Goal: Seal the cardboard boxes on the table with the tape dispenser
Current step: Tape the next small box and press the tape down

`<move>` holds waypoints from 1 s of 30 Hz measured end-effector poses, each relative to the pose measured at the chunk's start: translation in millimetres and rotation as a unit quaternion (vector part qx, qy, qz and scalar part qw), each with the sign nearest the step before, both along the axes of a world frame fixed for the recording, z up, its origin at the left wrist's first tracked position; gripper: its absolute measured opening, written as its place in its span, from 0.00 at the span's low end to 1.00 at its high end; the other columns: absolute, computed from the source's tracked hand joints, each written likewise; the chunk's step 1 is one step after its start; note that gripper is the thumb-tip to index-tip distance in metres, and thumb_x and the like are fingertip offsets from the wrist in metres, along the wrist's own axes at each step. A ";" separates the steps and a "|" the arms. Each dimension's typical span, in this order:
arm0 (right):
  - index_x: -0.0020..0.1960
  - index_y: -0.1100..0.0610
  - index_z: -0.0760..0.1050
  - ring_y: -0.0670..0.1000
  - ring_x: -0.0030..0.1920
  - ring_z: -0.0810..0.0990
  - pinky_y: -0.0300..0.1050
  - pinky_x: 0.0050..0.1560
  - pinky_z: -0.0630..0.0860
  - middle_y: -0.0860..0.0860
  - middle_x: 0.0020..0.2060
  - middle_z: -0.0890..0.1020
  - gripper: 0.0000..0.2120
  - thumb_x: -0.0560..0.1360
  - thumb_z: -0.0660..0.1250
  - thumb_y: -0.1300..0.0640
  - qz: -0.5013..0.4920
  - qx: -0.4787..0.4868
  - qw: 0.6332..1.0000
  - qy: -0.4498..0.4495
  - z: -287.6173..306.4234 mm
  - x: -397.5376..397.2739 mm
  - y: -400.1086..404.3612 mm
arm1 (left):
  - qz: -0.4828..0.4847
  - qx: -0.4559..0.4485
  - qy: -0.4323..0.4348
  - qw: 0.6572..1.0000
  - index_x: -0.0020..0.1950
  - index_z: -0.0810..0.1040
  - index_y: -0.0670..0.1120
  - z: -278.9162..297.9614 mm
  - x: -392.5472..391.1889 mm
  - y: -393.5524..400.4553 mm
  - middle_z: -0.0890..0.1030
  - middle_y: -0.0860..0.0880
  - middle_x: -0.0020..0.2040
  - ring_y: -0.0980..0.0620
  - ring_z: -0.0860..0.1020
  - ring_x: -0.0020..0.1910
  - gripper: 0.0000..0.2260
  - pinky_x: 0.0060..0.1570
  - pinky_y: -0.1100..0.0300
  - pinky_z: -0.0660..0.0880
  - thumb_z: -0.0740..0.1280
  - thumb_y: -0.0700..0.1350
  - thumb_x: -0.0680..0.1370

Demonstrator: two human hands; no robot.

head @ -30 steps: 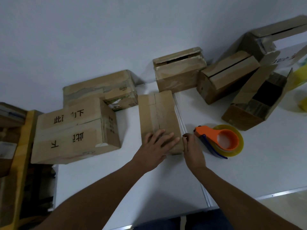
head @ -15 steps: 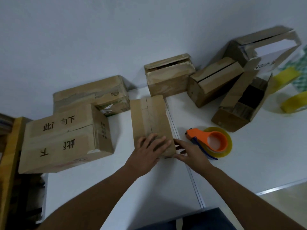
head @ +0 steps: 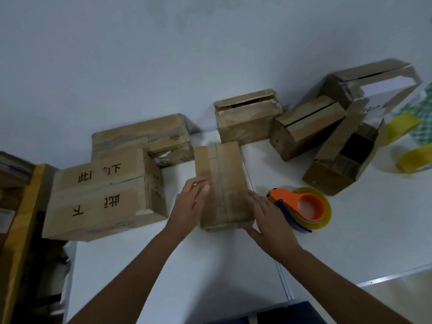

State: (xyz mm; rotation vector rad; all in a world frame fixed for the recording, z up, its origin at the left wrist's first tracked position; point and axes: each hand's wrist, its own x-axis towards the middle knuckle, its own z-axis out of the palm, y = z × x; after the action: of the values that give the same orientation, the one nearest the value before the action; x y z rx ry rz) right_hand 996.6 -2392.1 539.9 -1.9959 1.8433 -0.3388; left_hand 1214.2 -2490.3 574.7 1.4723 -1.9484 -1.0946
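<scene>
Both hands flank the small taped brown cardboard box (head: 222,183) at the white table's (head: 210,265) centre: left hand (head: 191,202) at nine o'clock, right hand (head: 266,218) at three, fingers straight, pressing its sides. The orange-handled tape dispenser (head: 301,206) lies beside the right hand.

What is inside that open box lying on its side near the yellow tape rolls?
The open box shows folded inner cardboard flaps and a dark hollow. Nothing else shows in there; shadow hides its depths, so small contents cannot be ruled out.

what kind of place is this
Probably a small packing or shipping workspace: brown cardboard boxes crowd a white table, an orange tape dispenser lies ready, and yellow tape rolls sit nearby.
</scene>
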 end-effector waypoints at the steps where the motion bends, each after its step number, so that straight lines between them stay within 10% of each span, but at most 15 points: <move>1: 0.79 0.50 0.53 0.49 0.77 0.55 0.45 0.76 0.51 0.47 0.78 0.57 0.33 0.79 0.61 0.43 0.013 -0.001 1.000 0.001 2.9 8.9 -1.9 | 0.082 0.043 0.038 0.995 0.64 0.78 0.52 0.7 11.1 5.6 0.77 0.54 0.63 0.57 0.75 0.62 0.18 0.62 0.57 0.71 0.53 0.57 0.84; 5: 0.79 0.46 0.50 0.49 0.78 0.43 0.50 0.76 0.43 0.44 0.79 0.49 0.30 0.81 0.54 0.39 0.084 0.030 0.995 0.038 3.1 50.8 -23.3 | 0.308 0.310 0.196 0.878 0.64 0.77 0.48 -15.4 42.6 31.5 0.78 0.50 0.64 0.52 0.76 0.62 0.13 0.62 0.55 0.69 0.58 0.51 0.84; 10: 0.77 0.38 0.38 0.57 0.76 0.31 0.59 0.73 0.32 0.42 0.76 0.33 0.34 0.77 0.48 0.31 0.093 0.061 0.986 0.124 -8.3 68.0 -43.6 | 0.319 0.443 0.278 0.790 0.57 0.82 0.45 -36.7 47.0 58.0 0.84 0.50 0.57 0.53 0.79 0.59 0.17 0.61 0.54 0.70 0.60 0.56 0.83; 16: 0.73 0.37 0.27 0.56 0.74 0.25 0.59 0.71 0.27 0.43 0.75 0.29 0.34 0.71 0.30 0.27 0.103 0.059 0.977 0.179 -15.3 66.9 -40.1 | 0.288 0.396 0.313 0.814 0.55 0.83 0.46 -40.8 51.0 69.4 0.86 0.50 0.50 0.55 0.82 0.51 0.08 0.50 0.62 0.74 0.67 0.46 0.80; 30: 0.76 0.40 0.35 0.61 0.77 0.35 0.63 0.73 0.34 0.47 0.78 0.37 0.37 0.77 0.52 0.33 0.090 0.026 0.974 0.208 -20.1 72.5 -40.9 | 0.327 0.216 0.186 0.901 0.49 0.80 0.49 -50.3 25.4 70.8 0.83 0.54 0.43 0.55 0.78 0.43 0.06 0.49 0.60 0.75 0.65 0.48 0.82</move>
State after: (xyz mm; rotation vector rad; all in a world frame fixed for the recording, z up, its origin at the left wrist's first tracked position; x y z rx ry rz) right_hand 1069.1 -2433.0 519.8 -2.3069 1.8553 0.1946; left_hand 1239.6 -2419.6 524.3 1.7824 -0.8643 -1.3843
